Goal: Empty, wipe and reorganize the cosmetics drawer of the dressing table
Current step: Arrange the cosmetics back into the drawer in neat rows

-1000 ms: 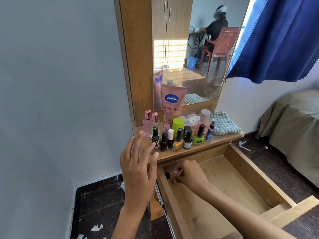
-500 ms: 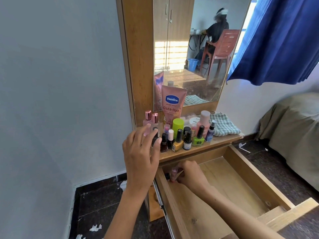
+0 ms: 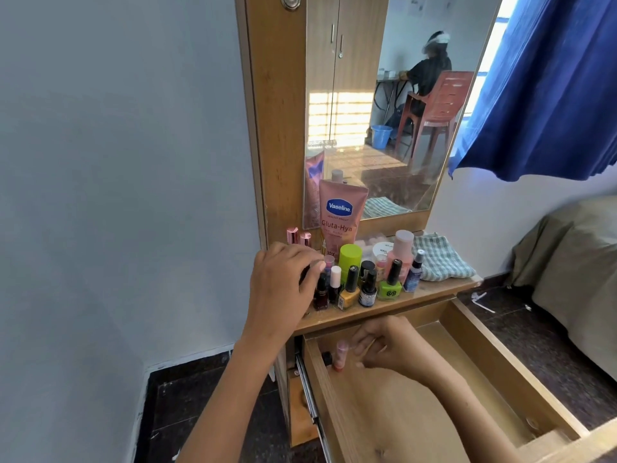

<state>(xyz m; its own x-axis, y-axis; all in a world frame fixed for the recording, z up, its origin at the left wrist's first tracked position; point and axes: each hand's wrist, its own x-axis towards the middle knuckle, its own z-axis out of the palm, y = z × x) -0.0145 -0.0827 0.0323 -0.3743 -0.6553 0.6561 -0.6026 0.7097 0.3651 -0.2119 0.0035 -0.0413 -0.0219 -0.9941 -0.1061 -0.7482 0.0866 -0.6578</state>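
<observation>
Left hand [image 3: 283, 289]: fingers curled over a dark-capped bottle at the left end of the front row on the dressing table top [image 3: 434, 297]; the bottle is mostly hidden, so whether it is gripped or only touched cannot be told. Right hand [image 3: 387, 345]: inside the drawer [image 3: 494, 359], fingers loosely bent and blurred, holding nothing visible, just beside a small pink bottle [image 3: 340, 355] standing in the back left corner next to a small dark item [image 3: 326, 357]

The rest of the drawer floor shows bare wood. Nail polish bottles [image 3: 350, 289], a lotion tube [image 3: 339, 218] and a checked cloth [image 3: 440, 259] sit on the top

Step in hand, judged: refilling the drawer. Next move: lift one bottle clear of its neighbours without toppling the row, and set it upright beside the pink bottle
</observation>
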